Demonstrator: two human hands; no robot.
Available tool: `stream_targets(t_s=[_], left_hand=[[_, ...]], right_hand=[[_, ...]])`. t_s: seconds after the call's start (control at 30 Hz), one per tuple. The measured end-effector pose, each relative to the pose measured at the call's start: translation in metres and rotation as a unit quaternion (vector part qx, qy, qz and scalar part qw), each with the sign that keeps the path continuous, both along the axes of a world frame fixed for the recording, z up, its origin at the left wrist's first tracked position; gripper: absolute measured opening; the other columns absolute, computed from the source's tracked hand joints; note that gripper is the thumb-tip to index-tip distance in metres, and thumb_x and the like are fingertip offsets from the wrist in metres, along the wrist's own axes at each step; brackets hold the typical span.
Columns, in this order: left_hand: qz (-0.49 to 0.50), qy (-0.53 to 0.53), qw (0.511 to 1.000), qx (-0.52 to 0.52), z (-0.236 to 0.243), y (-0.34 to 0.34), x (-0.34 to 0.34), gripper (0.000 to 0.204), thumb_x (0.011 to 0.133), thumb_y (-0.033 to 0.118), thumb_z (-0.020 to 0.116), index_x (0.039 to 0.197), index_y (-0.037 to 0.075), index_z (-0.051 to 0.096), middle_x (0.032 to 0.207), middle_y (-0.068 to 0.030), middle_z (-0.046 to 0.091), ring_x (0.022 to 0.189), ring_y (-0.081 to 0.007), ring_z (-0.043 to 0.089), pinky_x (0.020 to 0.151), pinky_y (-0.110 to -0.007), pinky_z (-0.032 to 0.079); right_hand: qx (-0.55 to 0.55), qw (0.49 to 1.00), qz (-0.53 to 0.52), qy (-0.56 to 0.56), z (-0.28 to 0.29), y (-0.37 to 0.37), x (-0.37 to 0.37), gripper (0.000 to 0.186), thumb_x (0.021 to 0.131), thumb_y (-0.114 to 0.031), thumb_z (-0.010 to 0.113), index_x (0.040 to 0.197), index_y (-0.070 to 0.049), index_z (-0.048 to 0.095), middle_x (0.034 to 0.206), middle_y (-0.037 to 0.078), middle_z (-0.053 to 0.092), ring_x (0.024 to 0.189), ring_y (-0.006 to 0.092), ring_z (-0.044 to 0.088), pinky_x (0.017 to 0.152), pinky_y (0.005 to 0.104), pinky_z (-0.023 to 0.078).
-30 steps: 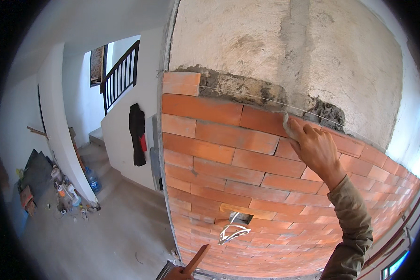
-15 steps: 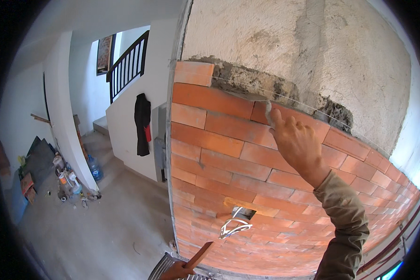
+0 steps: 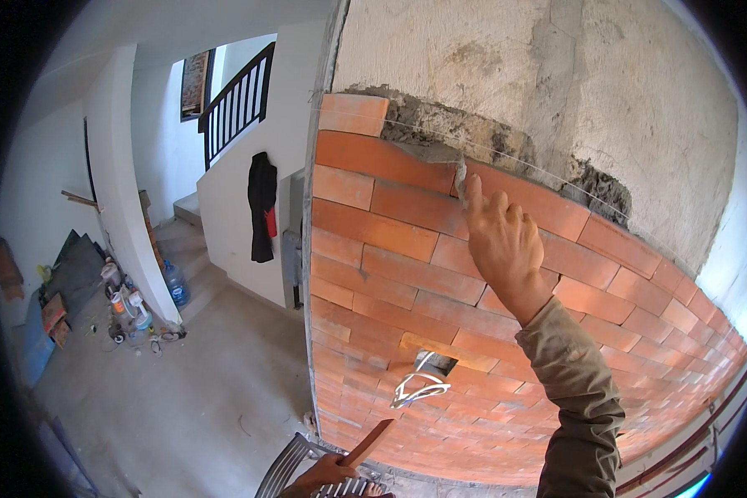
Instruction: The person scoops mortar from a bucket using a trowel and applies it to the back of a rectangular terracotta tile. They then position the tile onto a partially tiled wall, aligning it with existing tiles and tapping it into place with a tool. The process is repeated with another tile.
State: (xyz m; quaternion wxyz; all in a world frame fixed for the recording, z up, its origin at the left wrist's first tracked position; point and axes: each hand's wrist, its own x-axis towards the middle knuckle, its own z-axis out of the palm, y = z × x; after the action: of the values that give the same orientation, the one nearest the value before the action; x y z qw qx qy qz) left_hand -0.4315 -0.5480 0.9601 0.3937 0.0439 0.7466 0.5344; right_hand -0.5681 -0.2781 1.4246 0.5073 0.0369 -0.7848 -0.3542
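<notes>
A dark jacket (image 3: 262,207) hangs on the white wall beside the staircase (image 3: 192,241), under a black railing (image 3: 234,104). Bottles (image 3: 129,299) and a blue water jug (image 3: 175,284) stand on the concrete floor (image 3: 199,390), near leaning boards (image 3: 66,266).
</notes>
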Motion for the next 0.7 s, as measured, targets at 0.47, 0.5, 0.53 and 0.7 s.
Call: stream_targets(t_s=[0.47,0.5,0.53,0.7], left_hand=[[0.128,-0.052,0.99,0.007,-0.006,-0.037,0.039,0.05,0.075,0.035,0.082,0.103,-0.003,0.067,0.078,-0.0044,0.065,0.064,-0.0118,0.058,0.056,-0.026,0.045],[0.138,-0.057,0.989,0.015,-0.003,-0.042,0.042,0.05,0.075,0.035,0.082,0.103,-0.004,0.067,0.078,-0.0045,0.065,0.063,-0.0116,0.058,0.055,-0.026,0.045],[0.146,-0.061,0.987,0.026,-0.003,-0.045,0.043,0.05,0.075,0.035,0.082,0.103,-0.004,0.067,0.077,-0.0046,0.065,0.063,-0.0113,0.058,0.055,-0.025,0.045],[0.175,-0.078,0.981,0.018,0.002,-0.046,0.039,0.049,0.076,0.033,0.082,0.102,-0.006,0.067,0.074,-0.0045,0.063,0.061,-0.0111,0.056,0.052,-0.025,0.043]], right_hand=[[-0.103,0.99,0.084,-0.051,0.009,0.028,0.032,0.047,0.088,-0.024,0.065,0.131,-0.01,0.053,0.082,0.01,0.061,0.069,0.026,0.068,0.052,0.0361,0.055],[-0.129,0.985,0.094,-0.068,0.009,0.028,0.042,0.046,0.089,-0.026,0.065,0.13,-0.01,0.055,0.082,0.011,0.062,0.07,0.0271,0.068,0.053,0.0371,0.055],[-0.152,0.98,0.102,-0.084,0.013,0.029,0.05,0.045,0.089,-0.029,0.066,0.129,-0.01,0.056,0.083,0.011,0.062,0.07,0.0281,0.068,0.054,0.0381,0.055],[-0.189,0.965,0.155,-0.092,0.056,0.038,0.064,0.037,0.091,-0.027,0.064,0.122,-0.006,0.062,0.089,0.014,0.066,0.075,0.0362,0.066,0.066,0.0442,0.051]])
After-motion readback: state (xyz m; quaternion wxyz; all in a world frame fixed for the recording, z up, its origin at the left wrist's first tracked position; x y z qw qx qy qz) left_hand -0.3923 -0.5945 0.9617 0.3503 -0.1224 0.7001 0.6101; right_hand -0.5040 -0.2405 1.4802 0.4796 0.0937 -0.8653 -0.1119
